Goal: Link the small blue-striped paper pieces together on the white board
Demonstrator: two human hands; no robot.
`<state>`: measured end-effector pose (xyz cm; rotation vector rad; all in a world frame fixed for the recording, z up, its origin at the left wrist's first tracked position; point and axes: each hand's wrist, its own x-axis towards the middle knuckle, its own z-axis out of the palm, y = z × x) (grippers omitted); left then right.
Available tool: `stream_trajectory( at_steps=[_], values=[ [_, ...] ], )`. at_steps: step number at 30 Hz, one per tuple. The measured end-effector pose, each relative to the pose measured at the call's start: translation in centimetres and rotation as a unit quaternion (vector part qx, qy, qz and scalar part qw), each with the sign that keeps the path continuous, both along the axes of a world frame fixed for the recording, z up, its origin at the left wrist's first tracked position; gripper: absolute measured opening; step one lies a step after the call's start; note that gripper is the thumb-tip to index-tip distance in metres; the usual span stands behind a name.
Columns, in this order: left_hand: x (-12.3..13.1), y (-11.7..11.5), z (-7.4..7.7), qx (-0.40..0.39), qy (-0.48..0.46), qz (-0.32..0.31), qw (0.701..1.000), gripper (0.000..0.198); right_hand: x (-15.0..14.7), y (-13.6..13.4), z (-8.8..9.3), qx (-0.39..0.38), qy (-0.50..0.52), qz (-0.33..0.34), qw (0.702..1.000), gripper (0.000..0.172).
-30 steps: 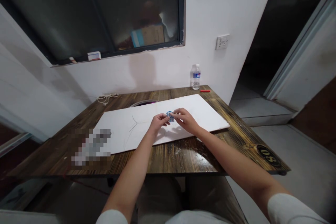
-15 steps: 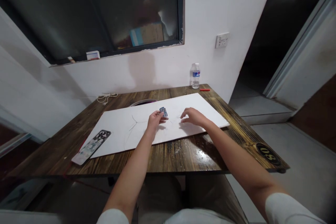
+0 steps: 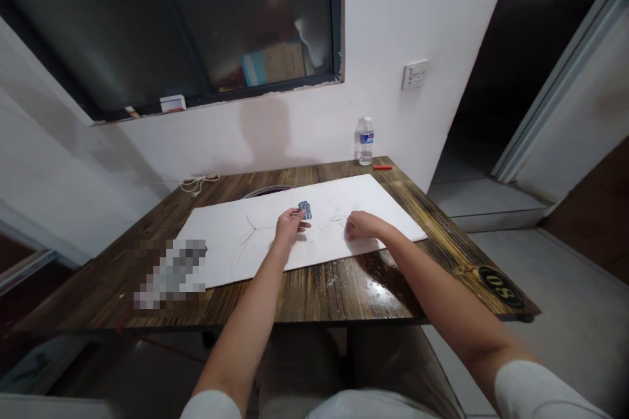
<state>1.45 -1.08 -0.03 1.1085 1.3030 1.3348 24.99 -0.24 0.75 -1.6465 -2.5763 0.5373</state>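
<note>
My left hand (image 3: 291, 225) is closed, pinching a small flat blue piece (image 3: 305, 211) with pale markings, like a little card or stack of cards; its exact kind is too small to tell. It hovers just over the white board (image 3: 211, 229), which has thin dark lines on it. To the right, my right hand (image 3: 362, 225) is down at the board with its fingers curled together. Whatever those fingers hold, if anything, is hidden. Faint thin dark strokes show on the board close to its fingertips.
The board lies on a dark wooden table (image 3: 314, 298). A water bottle (image 3: 365, 142) and a red pen-like stick (image 3: 382, 167) are at the back right. A white cable (image 3: 199, 182) lies back left. A blurred-out object (image 3: 171, 275) overlaps the board's left end.
My right hand has gone from loosely open above the board to curled, slightly lower and to the right. My left hand keeps its hold on the blue piece, almost unmoved.
</note>
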Motion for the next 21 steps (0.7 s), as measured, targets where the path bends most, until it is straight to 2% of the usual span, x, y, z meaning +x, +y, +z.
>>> stream_trajectory(
  at_steps=[3,9,21],
  values=[
    [-0.05,0.00,-0.03,-0.002,0.010,0.004,1.000,0.035,-0.16,-0.22,0.30,-0.006,-0.010,0.013,1.000,0.021],
    [-0.11,-0.10,-0.09,-0.008,0.027,0.007,1.000,0.032,-0.22,-0.22,0.46,0.014,-0.029,-0.011,0.999,0.035],
    [0.07,-0.11,-0.11,-0.009,0.026,0.007,1.000,0.033,-0.46,-0.25,0.24,-0.007,-0.026,0.018,0.999,0.028]
  ],
)
